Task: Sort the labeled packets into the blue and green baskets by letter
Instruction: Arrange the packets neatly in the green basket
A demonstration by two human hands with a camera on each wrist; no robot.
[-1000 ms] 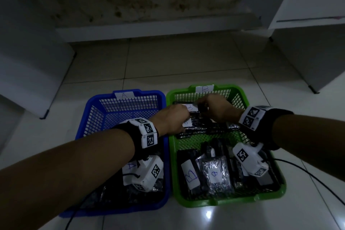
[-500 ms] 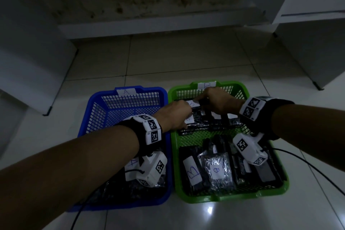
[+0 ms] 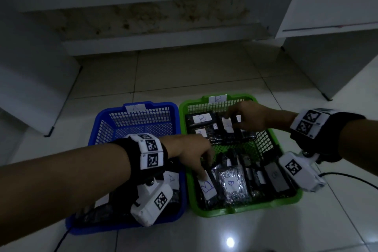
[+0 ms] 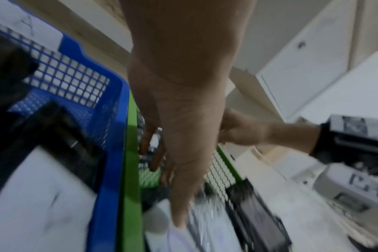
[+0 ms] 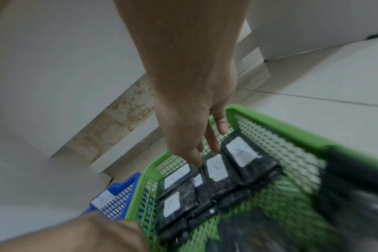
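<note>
The blue basket (image 3: 163, 105) tagged A stands on the left, the green basket (image 3: 245, 209) tagged B on the right, touching side by side. Dark packets with white B labels (image 3: 201, 118) lie in a row at the green basket's far end, and more lie at its near end. My left hand (image 3: 204, 174) reaches across into the near end, its straight fingertips touching a B-labeled packet (image 3: 208, 188) beside a silver packet (image 3: 231, 184). My right hand (image 3: 233, 120) rests its straight fingers on the far row (image 5: 216, 168). An A-labeled packet (image 3: 172, 179) lies in the blue basket, partly hidden by my left wrist.
Both baskets sit on a glossy tiled floor (image 3: 184, 80). A white cabinet (image 3: 327, 51) stands at the right, a white panel (image 3: 30, 88) at the left and a low step (image 3: 163, 45) behind. A black cable (image 3: 347, 177) trails from my right wrist.
My left hand has drawn back from the green basket's far row to the near packets. My right hand has stayed on the far row.
</note>
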